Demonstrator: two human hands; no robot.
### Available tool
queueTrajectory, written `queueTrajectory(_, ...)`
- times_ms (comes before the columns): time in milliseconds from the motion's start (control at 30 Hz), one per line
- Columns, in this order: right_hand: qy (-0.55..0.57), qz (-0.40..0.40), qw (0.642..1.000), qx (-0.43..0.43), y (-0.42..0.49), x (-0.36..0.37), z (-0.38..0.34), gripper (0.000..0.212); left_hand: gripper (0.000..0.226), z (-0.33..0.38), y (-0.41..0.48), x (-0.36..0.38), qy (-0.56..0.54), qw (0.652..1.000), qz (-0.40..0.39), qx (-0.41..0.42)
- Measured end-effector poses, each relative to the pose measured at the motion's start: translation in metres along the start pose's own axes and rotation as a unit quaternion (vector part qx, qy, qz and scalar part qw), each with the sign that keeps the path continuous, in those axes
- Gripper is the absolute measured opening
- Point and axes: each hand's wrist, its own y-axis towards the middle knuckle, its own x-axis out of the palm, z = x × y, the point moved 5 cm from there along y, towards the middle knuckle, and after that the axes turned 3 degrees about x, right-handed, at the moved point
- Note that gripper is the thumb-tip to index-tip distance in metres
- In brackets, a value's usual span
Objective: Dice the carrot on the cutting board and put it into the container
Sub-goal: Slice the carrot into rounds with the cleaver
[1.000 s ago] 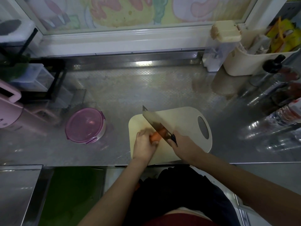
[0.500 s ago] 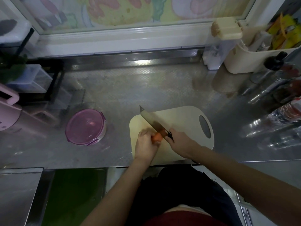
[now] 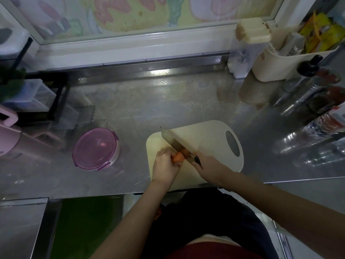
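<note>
Carrot point(image 3: 178, 157), orange and cut down to a short stub, lies on the near left part of the board point(image 3: 211, 133). My left hand point(image 3: 165, 166) covers its left end, fingers point(image 3: 162, 153) curled down onto it. My right hand point(image 3: 210, 169) has its fingers wrapped round the black handle of the knife point(image 3: 173, 140). The broad blade lies across the carrot, tip pointing away to the left, and a bit of orange shows on its far side. The board's near edge sits just at the front edge of the worktop point(image 3: 149, 101). The container point(image 3: 95, 148), purple lid on, stands to the left, apart from the board, with bare steel between. Behind the board the worktop lies open up to the window frame point(image 3: 130, 49). Bottles point(image 3: 317, 101) crowd the right side.
</note>
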Motion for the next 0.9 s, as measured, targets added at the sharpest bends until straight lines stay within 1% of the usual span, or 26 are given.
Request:
queueTrajectory(233,-0.004,0.030,1.000,-0.008,0.005,0.012,0.000,0.024,0.025,0.003,-0.001,-0.003,-0.005,1.000,0.003,0.002)
queueTrajectory(533,0.044,0.032,0.999,0.003,0.010,0.000,0.002,0.029,0.022,0.001,-0.002,-0.004,-0.010,1.000,0.003,-0.002)
queueTrajectory(667,0.070,0.061,0.996,0.009,0.009,-0.005,-0.001,0.026,0.023,0.001,-0.003,-0.005,-0.015,1.000,0.005,-0.011)
queueTrajectory(733,0.087,0.073,0.994,0.004,0.006,-0.010,-0.003,0.024,0.023,0.002,-0.003,-0.005,-0.017,1.000,0.005,-0.012)
queueTrajectory(900,0.083,0.076,0.993,-0.014,-0.002,-0.016,-0.004,0.024,0.021,0.002,-0.005,-0.005,-0.038,0.999,0.021,-0.022)
